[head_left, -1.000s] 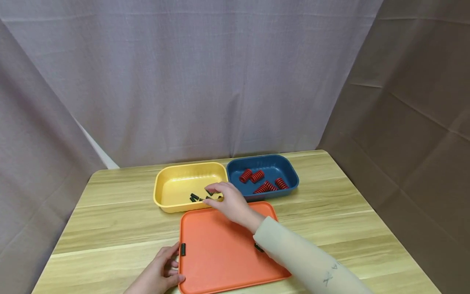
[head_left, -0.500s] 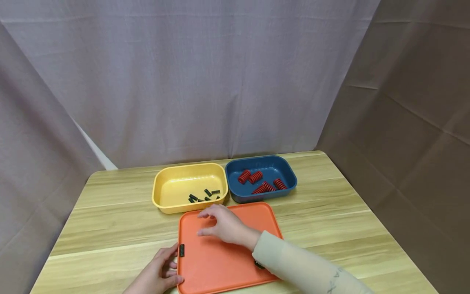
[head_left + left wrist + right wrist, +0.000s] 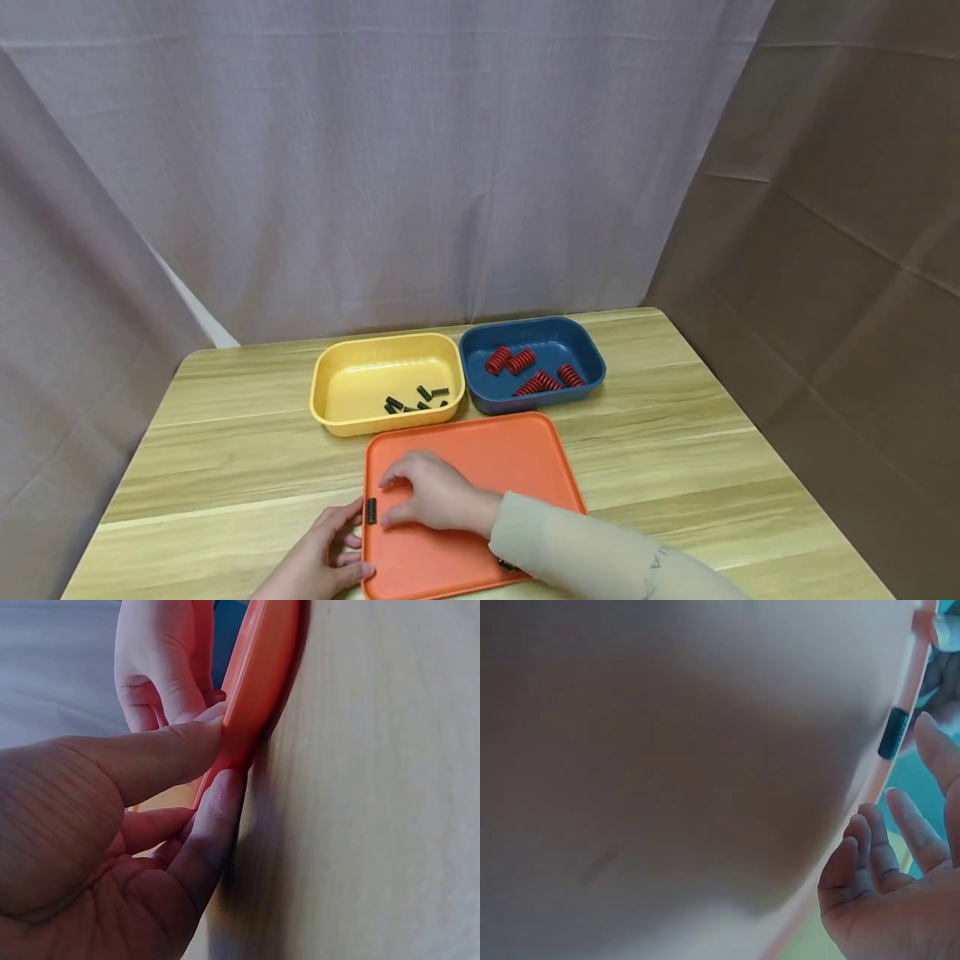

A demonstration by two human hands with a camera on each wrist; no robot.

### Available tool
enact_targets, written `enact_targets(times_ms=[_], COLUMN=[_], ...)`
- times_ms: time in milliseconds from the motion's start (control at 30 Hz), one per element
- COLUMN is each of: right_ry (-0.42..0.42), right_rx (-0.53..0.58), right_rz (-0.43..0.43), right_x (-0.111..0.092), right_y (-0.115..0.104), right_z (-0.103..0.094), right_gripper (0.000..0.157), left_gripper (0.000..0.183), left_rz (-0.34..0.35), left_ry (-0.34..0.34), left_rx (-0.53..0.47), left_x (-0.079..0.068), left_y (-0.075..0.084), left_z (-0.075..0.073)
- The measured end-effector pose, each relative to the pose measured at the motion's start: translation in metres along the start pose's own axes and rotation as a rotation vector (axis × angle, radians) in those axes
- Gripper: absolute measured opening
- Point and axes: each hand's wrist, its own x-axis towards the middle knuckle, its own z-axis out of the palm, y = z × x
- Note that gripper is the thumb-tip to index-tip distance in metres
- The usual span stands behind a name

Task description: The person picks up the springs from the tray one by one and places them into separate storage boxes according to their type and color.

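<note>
An orange tray [image 3: 502, 454] lies on the table, its left edge held by my left hand [image 3: 318, 558]. In the left wrist view, the thumb [image 3: 176, 750] rests at the tray's rim and the fingers [image 3: 214, 821] curl against its outer side. A small dark coil spring [image 3: 371, 511] lies along the tray's left rim, close to the left fingertips. My right hand [image 3: 435, 496] is over the tray just right of that spring, thumb and index finger apart, holding nothing. Another dark spring [image 3: 507, 565] shows partly from behind the right sleeve.
Behind the tray stands a yellow bin [image 3: 345, 379] with several small dark springs [image 3: 423, 392] in it. Touching its right side is a blue bin [image 3: 525, 402] holding several larger red springs [image 3: 521, 361]. Grey curtains [image 3: 480, 167] close off the back and sides.
My right hand has come from the yellow bin toward me and left, down over the tray to the spring at its left rim. The left hand has stayed on the tray's edge.
</note>
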Motion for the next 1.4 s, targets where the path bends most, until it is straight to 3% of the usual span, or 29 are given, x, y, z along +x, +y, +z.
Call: enact_targets(times_ms=[267, 500, 733, 1067, 1400], right_ry=[0.008, 0.025, 0.026, 0.038, 0.089], right_rx=[-0.102, -0.169, -0.198, -0.187, -0.084], right_rz=[0.017, -0.007, -0.001, 0.019, 0.072], right_x=[0.003, 0.007, 0.009, 0.010, 0.004], right_y=[-0.006, -0.008, -0.011, -0.012, 0.000], right_z=[0.012, 0.019, 0.020, 0.020, 0.000], right_gripper=[0.038, 0.032, 0.030, 0.026, 0.024], left_gripper=[0.089, 0.087, 0.087, 0.088, 0.088], left_rz=[0.002, 0.044, 0.030, 0.026, 0.021], left_ry=[-0.013, -0.007, -0.009, -0.012, -0.008], left_rx=[0.001, 0.001, -0.023, -0.022, 0.002], left_x=[0.001, 0.000, 0.000, -0.001, 0.001], left_y=[-0.001, -0.003, -0.002, -0.002, -0.005], left_z=[-0.001, 0.000, 0.000, -0.001, -0.001])
